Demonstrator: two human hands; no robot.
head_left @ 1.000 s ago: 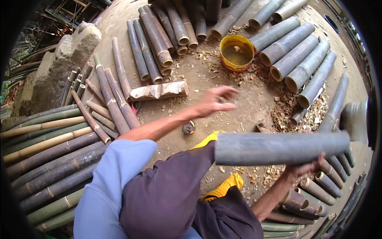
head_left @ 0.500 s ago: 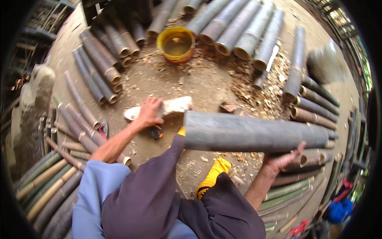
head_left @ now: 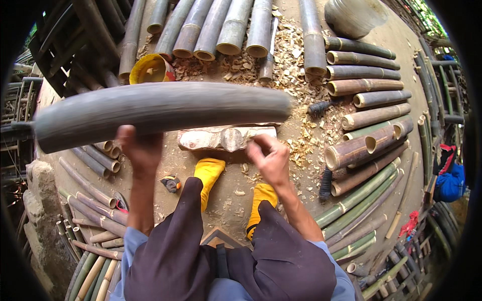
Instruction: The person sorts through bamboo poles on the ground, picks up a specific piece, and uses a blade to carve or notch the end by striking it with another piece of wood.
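Dark bamboo tube [head_left: 160, 110]: was held up lengthwise from left to right, beyond the person's feet; its surface was blurred and its left end lay nearer than its right.
Left hand [head_left: 143, 150]: was clamped on the tube from the near side and below, left of its middle, the thumb up against it and the fingers mostly hidden.
Right hand [head_left: 273, 159]: was well apart from the left, its fingers half curled just beside the log's right end; whether it touched or gripped anything could not be told.
Pale log [head_left: 201, 139]: lay crosswise on the ground, partly hidden behind the tube.
Yellow footwear [head_left: 209, 175]: covered both feet, near the log.
Small black-and-orange object [head_left: 171, 183]: lay left of the feet.
Yellow bucket [head_left: 148, 61]: stood at the far left, partly covered by the tube.
Row of thick bamboo tubes [head_left: 235, 30]: lay at the far side.
Wood shavings [head_left: 293, 55]: were heaped at the far right of the log.
Notched bamboo tube [head_left: 347, 153]: lay on the right, with two openings in its side.
Green bamboo poles [head_left: 359, 198]: lay nearer on the right.
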